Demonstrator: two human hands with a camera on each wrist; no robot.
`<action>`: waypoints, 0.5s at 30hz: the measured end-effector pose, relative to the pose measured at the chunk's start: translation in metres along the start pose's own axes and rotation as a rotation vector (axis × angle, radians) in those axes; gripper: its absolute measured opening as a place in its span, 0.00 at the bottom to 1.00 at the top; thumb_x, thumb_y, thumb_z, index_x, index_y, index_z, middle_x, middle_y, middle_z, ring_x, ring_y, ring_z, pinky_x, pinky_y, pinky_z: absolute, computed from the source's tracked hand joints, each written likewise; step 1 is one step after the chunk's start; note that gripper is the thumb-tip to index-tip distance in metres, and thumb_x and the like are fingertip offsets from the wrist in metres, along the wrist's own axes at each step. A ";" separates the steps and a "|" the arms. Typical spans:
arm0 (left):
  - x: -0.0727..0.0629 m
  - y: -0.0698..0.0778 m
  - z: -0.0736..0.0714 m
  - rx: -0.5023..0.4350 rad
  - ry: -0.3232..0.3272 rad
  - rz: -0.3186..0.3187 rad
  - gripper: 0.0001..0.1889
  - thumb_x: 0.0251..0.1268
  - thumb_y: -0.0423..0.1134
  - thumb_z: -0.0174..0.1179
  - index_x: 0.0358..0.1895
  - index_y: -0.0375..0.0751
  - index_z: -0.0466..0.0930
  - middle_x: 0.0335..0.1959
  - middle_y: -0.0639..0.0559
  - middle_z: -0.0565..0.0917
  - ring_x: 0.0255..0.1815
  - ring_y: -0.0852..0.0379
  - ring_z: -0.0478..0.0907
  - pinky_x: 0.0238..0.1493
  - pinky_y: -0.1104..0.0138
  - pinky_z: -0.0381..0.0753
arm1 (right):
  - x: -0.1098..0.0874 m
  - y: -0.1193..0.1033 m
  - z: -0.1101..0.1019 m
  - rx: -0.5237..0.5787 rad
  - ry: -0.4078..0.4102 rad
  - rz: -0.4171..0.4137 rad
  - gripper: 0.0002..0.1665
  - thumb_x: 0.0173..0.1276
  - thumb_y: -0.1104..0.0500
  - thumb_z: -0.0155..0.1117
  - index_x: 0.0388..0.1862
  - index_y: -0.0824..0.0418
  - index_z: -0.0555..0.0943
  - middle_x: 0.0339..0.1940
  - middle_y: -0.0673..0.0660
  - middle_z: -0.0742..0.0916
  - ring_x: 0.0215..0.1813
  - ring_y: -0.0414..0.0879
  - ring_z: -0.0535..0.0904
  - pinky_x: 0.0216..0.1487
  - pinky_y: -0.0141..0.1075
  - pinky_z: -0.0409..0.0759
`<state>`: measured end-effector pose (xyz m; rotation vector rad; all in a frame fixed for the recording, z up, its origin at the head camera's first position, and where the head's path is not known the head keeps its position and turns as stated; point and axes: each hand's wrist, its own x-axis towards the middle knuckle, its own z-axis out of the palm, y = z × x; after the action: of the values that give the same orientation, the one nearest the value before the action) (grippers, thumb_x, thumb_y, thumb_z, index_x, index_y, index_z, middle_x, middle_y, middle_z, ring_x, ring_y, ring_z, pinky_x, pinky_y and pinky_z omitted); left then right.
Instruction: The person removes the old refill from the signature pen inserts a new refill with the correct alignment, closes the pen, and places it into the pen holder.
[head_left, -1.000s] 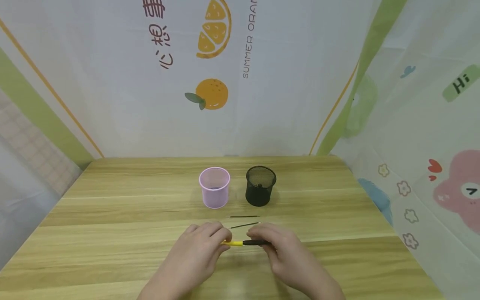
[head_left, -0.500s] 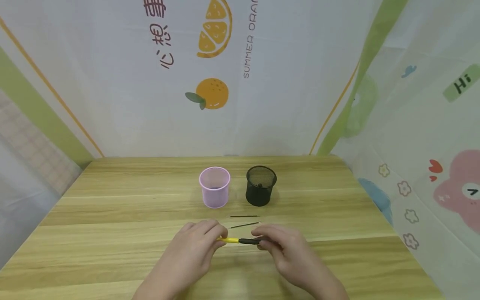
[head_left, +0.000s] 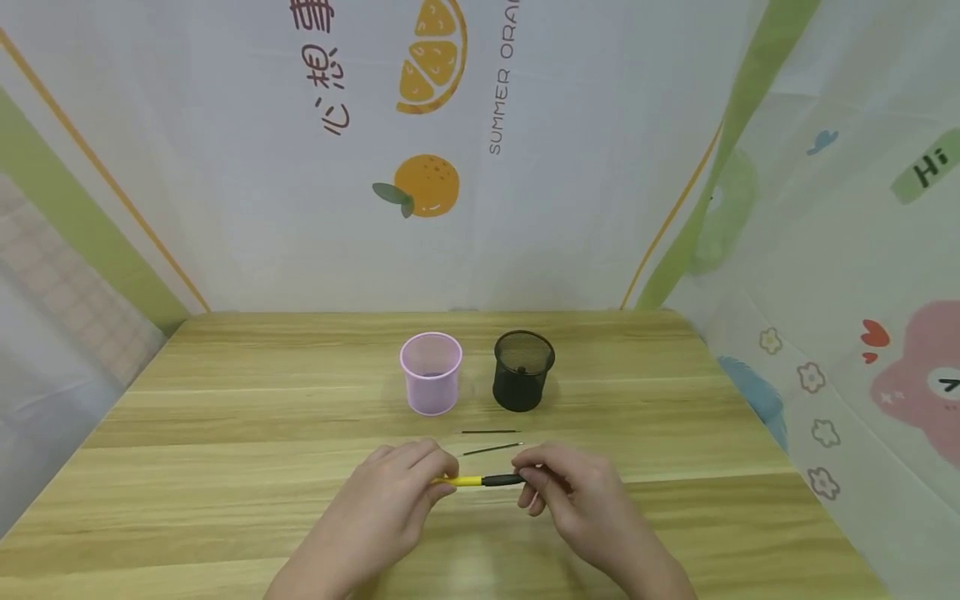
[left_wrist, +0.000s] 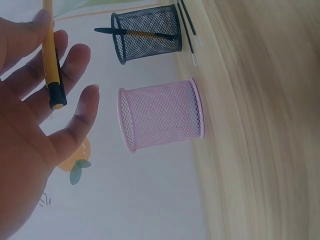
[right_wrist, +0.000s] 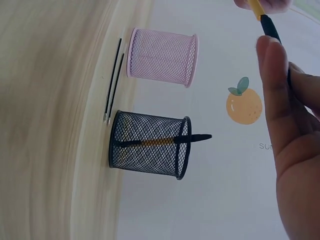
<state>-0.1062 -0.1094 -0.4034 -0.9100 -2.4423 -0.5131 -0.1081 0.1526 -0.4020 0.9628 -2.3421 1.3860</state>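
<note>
A pen (head_left: 468,481) with a yellow barrel and a black front part lies level between my two hands, above the table. My left hand (head_left: 397,487) pinches its yellow end between thumb and fingers; a black end plug with a clip shows in the left wrist view. The thumb and index finger of my right hand (head_left: 573,492) grip the black part (right_wrist: 269,26). Beyond the hands, two thin black pen refills (head_left: 491,432) with pale tips lie on the wooden table (head_left: 225,467).
A pink mesh pen cup (head_left: 432,392) stands behind the refills. Right of it is a black mesh pen cup (head_left: 517,392), which holds another yellow-and-black pen (right_wrist: 157,141). A white printed cloth (head_left: 562,208) hangs at the table's back edge.
The pen has shifted slightly left with my left hand. My right fingers have changed their grip, moving to the black end, and more of them show beneath it.
</note>
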 end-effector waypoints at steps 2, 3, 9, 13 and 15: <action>0.000 0.000 0.000 -0.019 -0.010 -0.008 0.08 0.67 0.39 0.73 0.44 0.53 0.83 0.38 0.69 0.83 0.38 0.68 0.82 0.45 0.64 0.84 | 0.000 0.000 0.000 0.009 0.022 -0.020 0.14 0.71 0.76 0.66 0.46 0.60 0.86 0.35 0.52 0.89 0.29 0.35 0.86 0.30 0.28 0.87; 0.000 0.000 0.000 -0.031 -0.015 -0.012 0.08 0.68 0.39 0.72 0.44 0.54 0.83 0.38 0.69 0.84 0.38 0.68 0.82 0.45 0.64 0.84 | 0.000 0.000 0.001 0.017 0.033 -0.036 0.15 0.70 0.77 0.66 0.47 0.60 0.86 0.36 0.53 0.89 0.29 0.36 0.86 0.30 0.27 0.86; -0.001 -0.001 -0.002 -0.132 -0.035 -0.039 0.03 0.74 0.40 0.66 0.44 0.54 0.84 0.38 0.71 0.84 0.37 0.70 0.79 0.43 0.66 0.83 | 0.002 0.003 0.002 0.057 0.090 -0.164 0.18 0.67 0.81 0.66 0.48 0.64 0.85 0.41 0.59 0.87 0.31 0.41 0.87 0.31 0.27 0.87; -0.001 0.001 -0.003 -0.213 -0.053 -0.076 0.04 0.76 0.37 0.65 0.45 0.54 0.84 0.39 0.70 0.85 0.37 0.71 0.79 0.42 0.68 0.84 | 0.003 0.004 0.001 0.078 0.096 -0.212 0.18 0.65 0.83 0.66 0.48 0.66 0.85 0.43 0.60 0.86 0.33 0.43 0.88 0.35 0.27 0.88; 0.000 0.001 -0.004 -0.270 -0.057 -0.106 0.06 0.75 0.34 0.65 0.45 0.53 0.84 0.39 0.68 0.85 0.37 0.72 0.78 0.41 0.70 0.83 | 0.004 0.003 0.001 0.079 0.092 -0.217 0.18 0.65 0.82 0.67 0.48 0.65 0.85 0.43 0.60 0.86 0.34 0.43 0.88 0.36 0.28 0.89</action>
<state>-0.1036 -0.1107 -0.3998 -0.9133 -2.5227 -0.8831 -0.1129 0.1517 -0.4026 1.1125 -2.0619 1.4124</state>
